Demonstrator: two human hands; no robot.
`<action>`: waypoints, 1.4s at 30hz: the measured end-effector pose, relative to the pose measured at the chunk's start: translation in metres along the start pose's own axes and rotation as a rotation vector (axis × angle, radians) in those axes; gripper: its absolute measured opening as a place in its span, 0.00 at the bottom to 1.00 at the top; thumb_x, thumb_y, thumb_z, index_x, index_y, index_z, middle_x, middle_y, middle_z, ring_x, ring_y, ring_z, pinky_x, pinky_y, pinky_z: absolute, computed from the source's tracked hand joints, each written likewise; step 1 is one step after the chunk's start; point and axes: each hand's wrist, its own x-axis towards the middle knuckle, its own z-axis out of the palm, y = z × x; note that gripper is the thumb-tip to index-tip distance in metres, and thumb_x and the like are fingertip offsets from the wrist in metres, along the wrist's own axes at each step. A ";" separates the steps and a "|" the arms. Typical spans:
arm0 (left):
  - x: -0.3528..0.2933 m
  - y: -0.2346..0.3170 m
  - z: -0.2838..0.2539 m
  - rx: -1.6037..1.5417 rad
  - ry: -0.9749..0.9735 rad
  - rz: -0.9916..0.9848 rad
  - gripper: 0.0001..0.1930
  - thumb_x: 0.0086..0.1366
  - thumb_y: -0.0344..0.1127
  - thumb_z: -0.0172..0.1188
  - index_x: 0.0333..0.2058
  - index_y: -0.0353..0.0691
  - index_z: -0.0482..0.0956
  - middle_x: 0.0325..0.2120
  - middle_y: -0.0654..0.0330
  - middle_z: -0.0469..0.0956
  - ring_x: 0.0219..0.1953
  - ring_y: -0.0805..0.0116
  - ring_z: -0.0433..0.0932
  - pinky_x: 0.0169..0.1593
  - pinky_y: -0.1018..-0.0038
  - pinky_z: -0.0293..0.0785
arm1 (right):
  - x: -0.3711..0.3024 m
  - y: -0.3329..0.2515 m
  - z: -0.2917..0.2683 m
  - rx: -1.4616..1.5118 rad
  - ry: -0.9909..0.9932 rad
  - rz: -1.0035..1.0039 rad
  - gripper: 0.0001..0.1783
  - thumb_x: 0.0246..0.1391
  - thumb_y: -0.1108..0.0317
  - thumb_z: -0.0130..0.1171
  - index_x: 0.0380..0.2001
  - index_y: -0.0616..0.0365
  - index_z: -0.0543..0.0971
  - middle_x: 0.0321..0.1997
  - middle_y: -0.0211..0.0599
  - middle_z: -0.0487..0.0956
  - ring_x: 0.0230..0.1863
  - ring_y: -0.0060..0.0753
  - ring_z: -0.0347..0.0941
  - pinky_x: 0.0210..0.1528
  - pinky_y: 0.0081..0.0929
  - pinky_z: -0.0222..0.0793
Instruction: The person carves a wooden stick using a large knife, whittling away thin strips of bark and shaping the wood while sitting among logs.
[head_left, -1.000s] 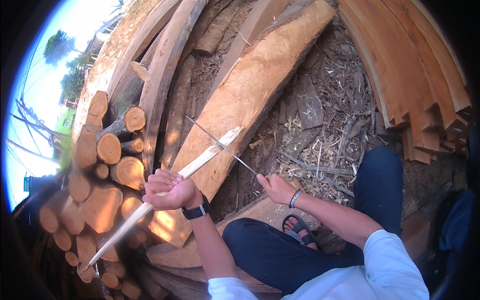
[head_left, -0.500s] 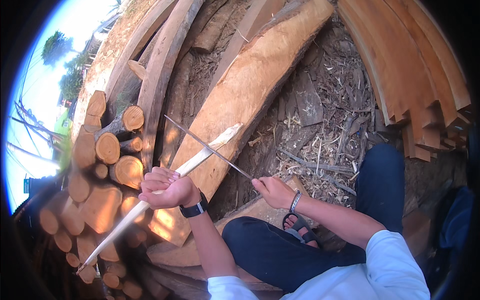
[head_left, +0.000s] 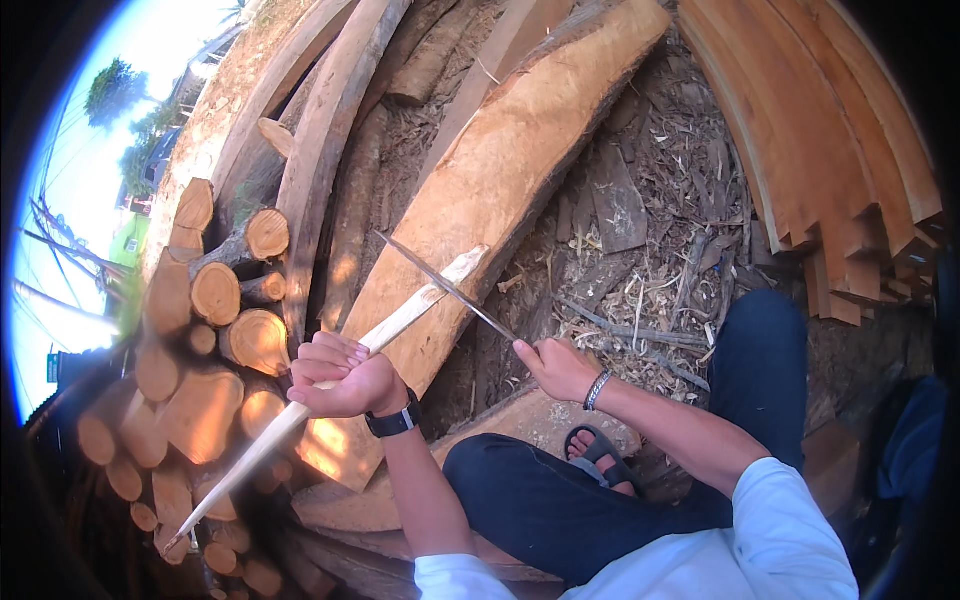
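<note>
L hand [head_left: 345,378] closed round the pale stick [head_left: 405,318], approx mid-length, left of frame ctr. R hand [head_left: 560,368] clenched on the near end of a thin blade [head_left: 450,288]; handle hidden in my fist. Blade crosses the stick near its upper end, ctr of frame; looks like contact, can't confirm.

Stick runs diag: blunt end at frame ctr over the big slab [head_left: 530,140], tapered tip lower left, in front of the log stack [head_left: 258,342]. Can't tell if the blunt end touches the slab.

Handling est: stick prob. light (one hand carries it) and stiff, no visible bend. Bare wood, so likely decent grip, maybe slick if palm's sweaty; splinter risk along the faces. Thin tip is prob. the fragile bit; don't load it. Best hold IMO: mid-length, approx as now, fingers well clear of the blade. Blade looks narrow, prob. stiff enough; hold at handle end only. Can't tell which edge is sharp, so treat both as live.
</note>
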 end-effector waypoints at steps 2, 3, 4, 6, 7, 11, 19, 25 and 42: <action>-0.001 0.001 -0.001 0.007 -0.043 0.010 0.29 0.72 0.55 0.33 0.13 0.49 0.52 0.07 0.67 0.51 0.08 0.76 0.50 0.13 0.82 0.49 | -0.011 -0.011 0.005 0.052 0.031 -0.055 0.37 0.65 0.45 0.39 0.20 0.71 0.74 0.20 0.66 0.73 0.31 0.66 0.74 0.34 0.52 0.69; -0.001 0.002 0.003 0.013 -0.048 0.006 0.29 0.72 0.55 0.33 0.13 0.49 0.52 0.07 0.67 0.51 0.08 0.76 0.49 0.13 0.82 0.49 | -0.016 -0.012 0.010 0.087 0.055 -0.115 0.37 0.65 0.45 0.39 0.19 0.71 0.74 0.20 0.66 0.73 0.31 0.66 0.74 0.35 0.52 0.69; -0.001 0.002 0.007 0.020 -0.052 0.002 0.29 0.72 0.56 0.33 0.13 0.48 0.52 0.07 0.67 0.51 0.08 0.76 0.49 0.13 0.82 0.48 | -0.018 -0.012 0.013 0.123 0.078 -0.175 0.38 0.65 0.44 0.39 0.17 0.71 0.74 0.20 0.66 0.73 0.31 0.66 0.74 0.35 0.52 0.69; -0.004 0.003 0.014 0.034 -0.055 0.007 0.29 0.72 0.56 0.33 0.13 0.48 0.52 0.07 0.67 0.51 0.09 0.76 0.49 0.13 0.83 0.48 | -0.015 -0.006 0.011 0.091 0.085 -0.181 0.37 0.66 0.45 0.39 0.20 0.71 0.74 0.20 0.66 0.73 0.31 0.66 0.74 0.35 0.52 0.68; -0.006 0.004 0.018 0.039 -0.057 0.012 0.29 0.72 0.56 0.34 0.13 0.48 0.53 0.07 0.67 0.51 0.09 0.76 0.49 0.13 0.83 0.48 | -0.009 0.001 0.008 0.086 0.078 -0.145 0.36 0.66 0.46 0.39 0.21 0.71 0.74 0.20 0.66 0.73 0.31 0.67 0.74 0.34 0.52 0.68; -0.014 0.006 0.022 0.023 -0.142 0.041 0.29 0.71 0.58 0.37 0.14 0.46 0.54 0.09 0.68 0.52 0.10 0.79 0.50 0.14 0.85 0.49 | -0.014 -0.012 -0.005 0.018 0.015 -0.025 0.34 0.66 0.46 0.39 0.24 0.71 0.74 0.21 0.65 0.73 0.31 0.68 0.73 0.34 0.52 0.67; 0.004 -0.010 0.054 -0.056 -0.071 -0.011 0.31 0.69 0.57 0.47 0.13 0.43 0.53 0.09 0.68 0.52 0.11 0.79 0.49 0.16 0.79 0.43 | 0.007 0.007 0.001 0.206 0.056 0.070 0.39 0.66 0.42 0.35 0.19 0.71 0.73 0.15 0.56 0.71 0.22 0.54 0.72 0.30 0.45 0.66; 0.029 -0.033 0.062 -0.010 -0.200 0.078 0.36 0.66 0.69 0.40 0.12 0.43 0.51 0.09 0.69 0.50 0.12 0.79 0.50 0.17 0.78 0.41 | -0.004 -0.016 0.012 0.272 0.097 -0.168 0.36 0.68 0.45 0.33 0.15 0.64 0.69 0.11 0.39 0.68 0.17 0.37 0.69 0.26 0.37 0.64; 0.031 -0.027 0.059 0.049 -0.168 -0.016 0.40 0.64 0.73 0.36 0.11 0.41 0.49 0.08 0.70 0.50 0.12 0.79 0.50 0.18 0.75 0.40 | -0.013 -0.016 0.000 0.405 -0.021 0.132 0.35 0.67 0.40 0.33 0.14 0.56 0.63 0.10 0.26 0.61 0.10 0.20 0.57 0.13 0.23 0.54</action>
